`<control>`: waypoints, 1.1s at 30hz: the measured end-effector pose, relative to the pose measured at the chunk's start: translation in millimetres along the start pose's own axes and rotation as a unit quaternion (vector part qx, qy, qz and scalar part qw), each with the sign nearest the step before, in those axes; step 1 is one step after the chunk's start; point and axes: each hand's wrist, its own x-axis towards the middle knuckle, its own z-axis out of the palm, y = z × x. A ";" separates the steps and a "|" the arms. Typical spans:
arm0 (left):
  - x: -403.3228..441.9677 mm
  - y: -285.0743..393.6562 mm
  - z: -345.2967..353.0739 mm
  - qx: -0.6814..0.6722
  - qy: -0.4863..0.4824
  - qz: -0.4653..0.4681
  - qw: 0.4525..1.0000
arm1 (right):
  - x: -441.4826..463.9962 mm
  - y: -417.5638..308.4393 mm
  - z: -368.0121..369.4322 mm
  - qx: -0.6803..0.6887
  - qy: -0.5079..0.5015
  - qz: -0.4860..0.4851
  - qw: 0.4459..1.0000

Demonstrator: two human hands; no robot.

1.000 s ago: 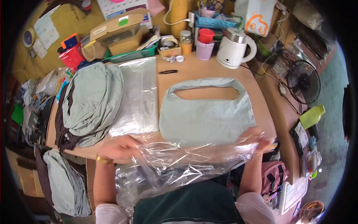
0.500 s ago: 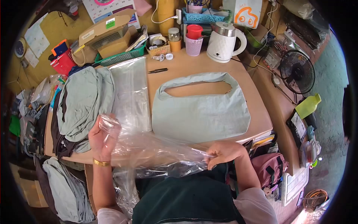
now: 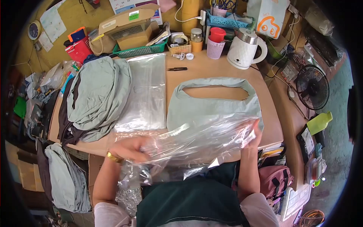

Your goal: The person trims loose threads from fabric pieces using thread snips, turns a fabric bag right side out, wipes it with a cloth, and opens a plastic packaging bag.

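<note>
A clear plastic bag (image 3: 200,138) stretches between my two hands above the front edge of the table. My left hand (image 3: 132,148) is closed on the bag's left end. At its right end my right hand (image 3: 254,133) grips it, with film partly covering the fingers. A pale grey-green fabric shoulder bag (image 3: 215,106) lies flat behind the plastic, its lower part seen through the film. To its left rests a stack of flat clear plastic bags (image 3: 145,92), beside a heap of similar grey-green fabric (image 3: 99,94).
Black thread snips (image 3: 177,69) lie on the table (image 3: 270,113). A white kettle (image 3: 244,49), a pink cup (image 3: 215,49) and a green basket (image 3: 141,51) stand along the back. A black fan (image 3: 312,87) is at the right. More fabric (image 3: 66,178) hangs at the lower left.
The plastic bag has been raised and spread wider, now overlapping the fabric bag's lower part. My right hand has moved up and right; my left hand has come lower and rightward. The view has shifted.
</note>
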 end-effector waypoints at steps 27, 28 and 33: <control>-21.5 -18.6 -28.9 -0.027 0.128 0.036 0.991 | 3.3 6.8 -22.5 0.071 -0.099 0.298 0.947; -21.6 -27.0 -44.0 -0.195 0.255 0.125 0.939 | 2.5 7.9 -13.7 0.072 -0.099 0.297 0.947; -8.6 -31.1 -20.7 -0.328 0.092 0.198 0.919 | -2.2 15.4 -4.7 -0.340 -0.151 0.123 0.920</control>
